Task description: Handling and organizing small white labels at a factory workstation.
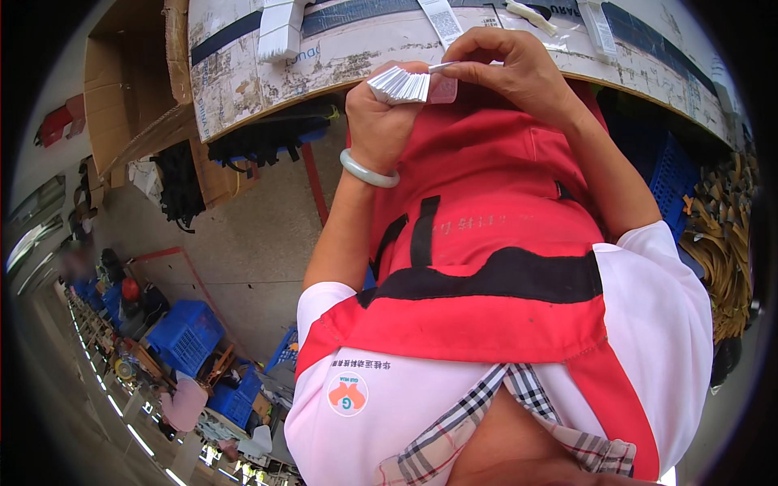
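My left hand (379, 128), with a pale bangle at its wrist, is closed around a fanned stack of small white labels (399, 86). Their edges spread out toward my body. Just to the right, my right hand (525, 74) has its thumb and forefinger pinched on the end of a thin white label (438, 67) beside the stack. A translucent pink piece (443, 91) shows below the pinch; I cannot make out what it is. Both hands are over the near edge of the worktable (348, 66), in front of my red apron (486, 170).
On the table lie a bundle of white strips (281, 31), a printed white label (442, 21), another white label stack (598, 29) and a cream-coloured strip (532, 16). An open cardboard box (134, 81) adjoins the left end. Blue crates (669, 174) and brown strips (720, 243) are at right.
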Demonstrator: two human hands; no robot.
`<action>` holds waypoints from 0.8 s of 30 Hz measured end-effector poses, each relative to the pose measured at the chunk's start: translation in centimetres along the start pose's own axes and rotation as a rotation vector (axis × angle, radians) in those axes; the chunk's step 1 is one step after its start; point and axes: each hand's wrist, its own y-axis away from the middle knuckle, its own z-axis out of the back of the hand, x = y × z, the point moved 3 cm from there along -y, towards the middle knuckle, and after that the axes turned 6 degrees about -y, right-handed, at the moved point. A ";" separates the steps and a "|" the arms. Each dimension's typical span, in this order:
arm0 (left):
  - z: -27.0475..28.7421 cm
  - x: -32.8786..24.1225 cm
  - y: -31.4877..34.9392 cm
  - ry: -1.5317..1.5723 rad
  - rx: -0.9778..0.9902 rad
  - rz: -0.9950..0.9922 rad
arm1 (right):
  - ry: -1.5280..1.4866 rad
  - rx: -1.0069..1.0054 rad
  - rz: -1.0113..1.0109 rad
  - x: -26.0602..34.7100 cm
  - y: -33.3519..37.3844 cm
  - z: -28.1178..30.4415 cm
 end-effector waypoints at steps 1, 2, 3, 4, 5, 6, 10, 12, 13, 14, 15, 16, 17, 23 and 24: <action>0.0 -0.1 0.1 0.022 -0.004 -0.001 | -0.023 0.003 -0.025 0.0 0.0 -0.1; 0.0 -0.2 0.1 0.043 -0.008 -0.003 | -0.024 0.003 -0.025 0.0 0.0 -0.1; 0.0 0.0 0.1 0.042 -0.008 -0.003 | -0.031 0.001 -0.019 -0.1 0.1 -0.2; 0.0 0.2 0.1 0.050 -0.008 -0.006 | -0.038 0.000 -0.014 -0.1 0.1 -0.3; 0.1 0.4 0.1 0.058 -0.008 -0.010 | -0.039 0.001 -0.014 -0.1 0.0 -0.3; 0.1 0.6 0.1 0.058 -0.009 -0.010 | -0.037 0.005 -0.013 -0.1 0.0 -0.3; -0.2 0.9 0.3 0.070 0.001 -0.005 | -0.070 0.007 -0.042 -0.5 0.1 -0.5; -0.1 1.0 0.4 0.061 0.002 -0.004 | -0.067 0.006 -0.045 -0.4 0.1 -0.6; -0.2 0.9 0.4 0.069 -0.003 -0.001 | -0.062 0.004 -0.048 -0.5 0.1 -0.6; -0.2 0.9 0.5 0.078 -0.006 0.002 | -0.063 0.004 -0.049 -0.6 0.2 -0.6; -0.2 0.8 0.5 0.077 -0.006 0.003 | -0.093 0.008 -0.068 -0.8 0.2 -0.6; -0.2 0.7 0.5 0.073 -0.003 0.001 | -0.124 0.013 -0.087 -1.0 0.2 -0.6; -0.2 0.7 0.5 0.068 0.000 -0.001 | -0.125 0.014 -0.087 -0.9 0.2 -0.6; -0.3 1.0 0.4 0.077 0.014 -0.026 | -0.149 0.134 -0.284 -0.9 0.0 -0.2; -0.3 1.0 0.5 0.080 0.015 -0.027 | -0.122 0.128 -0.254 -1.1 0.0 -0.2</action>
